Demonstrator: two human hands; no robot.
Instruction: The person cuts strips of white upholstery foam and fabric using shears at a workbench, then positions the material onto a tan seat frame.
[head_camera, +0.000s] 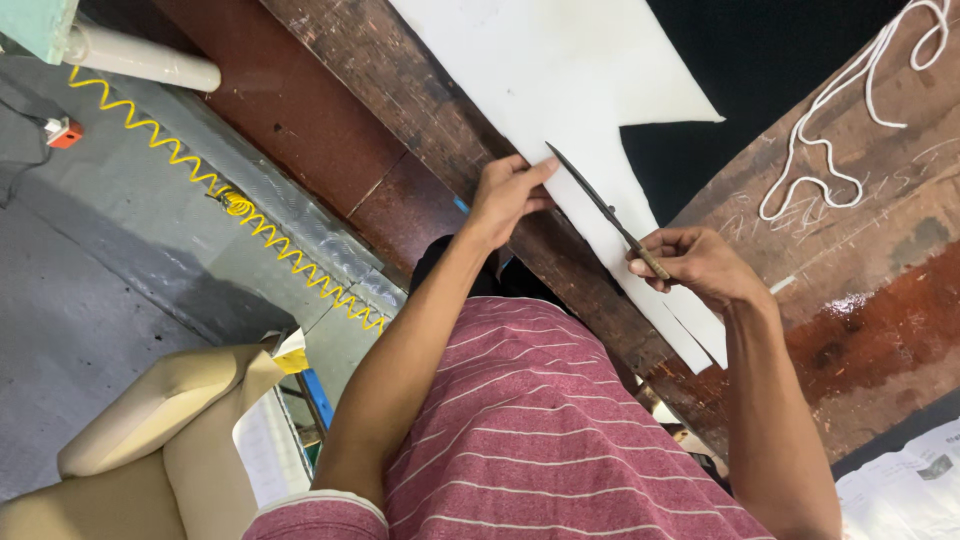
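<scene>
A large white sheet (560, 90) lies on a worn brown wooden workbench (400, 90), partly over a black surface. My left hand (508, 195) presses on the sheet's near edge, fingers pinching it. My right hand (700, 265) grips the handle of a long thin dark blade (600, 205), which lies across the sheet with its tip pointing toward my left fingers. A cut slit shows in the sheet just below my right hand.
A white cord (850, 110) lies looped on the bench at the upper right. A yellow coiled hose (250, 215) runs across the grey floor on the left. A beige upholstered chair (150, 440) stands at the lower left. Printed paper (910, 490) lies at the lower right.
</scene>
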